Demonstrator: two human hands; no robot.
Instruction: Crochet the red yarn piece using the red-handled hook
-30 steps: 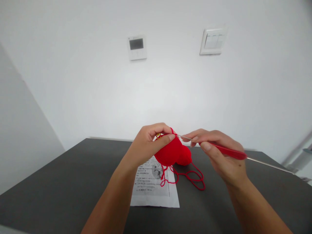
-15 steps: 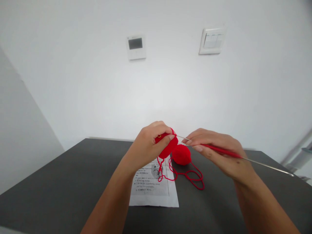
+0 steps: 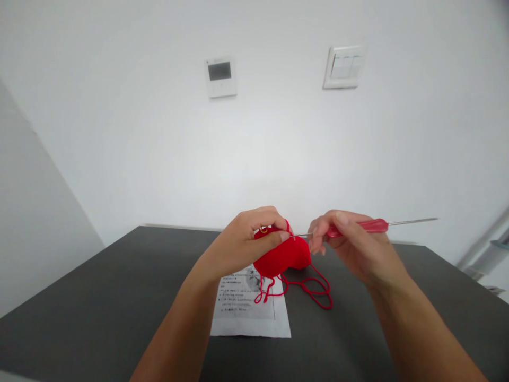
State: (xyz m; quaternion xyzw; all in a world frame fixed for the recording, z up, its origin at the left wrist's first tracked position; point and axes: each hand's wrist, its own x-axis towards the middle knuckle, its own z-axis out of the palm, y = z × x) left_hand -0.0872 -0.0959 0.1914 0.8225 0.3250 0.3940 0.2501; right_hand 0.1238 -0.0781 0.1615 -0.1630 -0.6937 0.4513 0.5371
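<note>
Between the thumb and fingers of my left hand is a red crochet piece, with a small yellow ring at its upper edge. A strand of red yarn loops over the left index finger. My right hand grips a crochet hook by its red handle, and its thin metal tip reaches the work beside my left thumb. The far metal end points out to the right. Partly hidden behind the piece, a red yarn ball rests on the table, and loose yarn curls in front of it.
A printed paper sheet lies under the work on the dark table. Behind the table rises a white wall with a thermostat and a light switch panel.
My right hand has rolled over, swinging the hook's far end upward, and its fingers have shifted on the handle. The crochet piece and my left hand have dropped slightly, now overlapping the yarn ball.
</note>
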